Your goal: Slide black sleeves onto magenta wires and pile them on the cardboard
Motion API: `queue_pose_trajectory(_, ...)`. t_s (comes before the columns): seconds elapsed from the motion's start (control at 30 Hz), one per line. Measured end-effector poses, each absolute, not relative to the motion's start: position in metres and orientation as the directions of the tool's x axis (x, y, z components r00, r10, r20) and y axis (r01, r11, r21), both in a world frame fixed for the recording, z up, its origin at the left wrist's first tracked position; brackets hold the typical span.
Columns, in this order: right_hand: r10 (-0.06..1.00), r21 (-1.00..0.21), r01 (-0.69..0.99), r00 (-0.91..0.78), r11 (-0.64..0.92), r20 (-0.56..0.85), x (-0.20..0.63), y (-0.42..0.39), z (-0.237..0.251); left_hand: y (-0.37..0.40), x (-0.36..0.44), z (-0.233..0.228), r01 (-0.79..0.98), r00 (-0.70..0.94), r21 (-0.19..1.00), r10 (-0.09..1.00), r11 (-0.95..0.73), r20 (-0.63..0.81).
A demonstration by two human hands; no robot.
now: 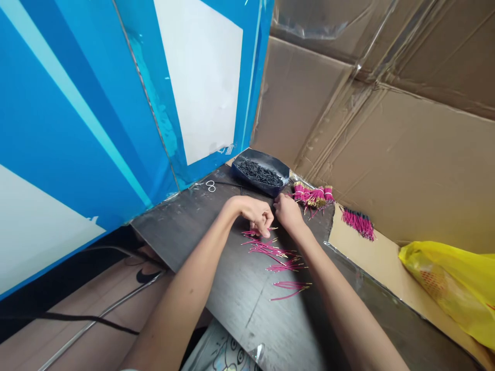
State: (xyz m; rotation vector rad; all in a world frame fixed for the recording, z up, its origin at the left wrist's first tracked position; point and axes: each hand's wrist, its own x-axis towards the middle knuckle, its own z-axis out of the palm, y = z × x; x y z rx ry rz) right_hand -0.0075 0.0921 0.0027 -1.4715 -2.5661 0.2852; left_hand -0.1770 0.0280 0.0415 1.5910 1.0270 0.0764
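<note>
My left hand (258,214) is bent down over the dark metal table, its fingers curled together at a few thin pink wires (251,234) with gold-coloured ends. My right hand (288,210) is closed beside the near edge of a dark blue tray (284,172); what its fingertips hold, if anything, is hidden. Small black sleeve-like pieces (261,172) fill the tray. Loose pink wires lie below my hands in small groups, one crossed pile (270,249), another (286,265) and a sparse one (291,291) nearest me.
Banded bundles of pink wires (315,195) lie right of the tray. Pink wires with black ends (359,223) rest on a cardboard strip (381,252). White rings (211,186) sit at the left. A yellow plastic bag (452,288) is at the right; blue panels (216,103) and cardboard (417,165) wall the table.
</note>
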Motion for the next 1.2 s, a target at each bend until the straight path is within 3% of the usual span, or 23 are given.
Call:
queue_pose_trajectory(0.23,0.844,-0.403,0.759,-0.532,0.510,0.066,0.002,0.106,0.003,0.028,-0.175,0.042,0.563,0.616,0.823,0.630,0.069,-0.474)
queue_pose_trajectory(0.53,0.777,-0.701,0.470,-0.599,0.537,0.194,0.023,0.087,0.009,0.025,-0.168,0.052,0.478,0.700,0.878,0.594,0.023,-0.397)
queue_pose_trajectory(0.63,0.809,-0.805,0.378,-0.552,0.457,0.200,0.062,0.055,0.016,0.019,-0.157,0.062,0.370,0.755,0.929,0.576,0.020,-0.313)
queue_pose_trajectory(0.77,0.875,-0.916,0.294,-0.472,0.272,0.108,0.138,-0.010,0.012,0.010,-0.117,0.064,0.221,0.788,0.975,0.583,0.036,-0.200)
queue_pose_trajectory(0.83,0.917,-0.984,0.146,-0.397,0.105,0.039,0.166,-0.040,0.004,0.004,-0.085,0.056,0.155,0.773,0.987,0.616,0.045,-0.150)
queue_pose_trajectory(0.9,0.945,-0.998,-0.051,-0.326,-0.040,-0.021,0.181,-0.060,-0.005,-0.006,-0.051,0.045,0.112,0.725,0.992,0.679,0.052,-0.117)
queue_pose_trajectory(0.97,0.966,-0.977,-0.194,-0.255,-0.088,-0.037,0.185,-0.069,-0.009,-0.019,-0.021,0.033,0.095,0.663,0.994,0.741,0.055,-0.104)
queue_pose_trajectory(1.2,0.964,-0.894,-0.420,-0.262,-0.156,-0.045,0.190,-0.055,-0.003,-0.045,0.019,0.023,0.127,0.478,0.992,0.877,-0.027,-0.037)
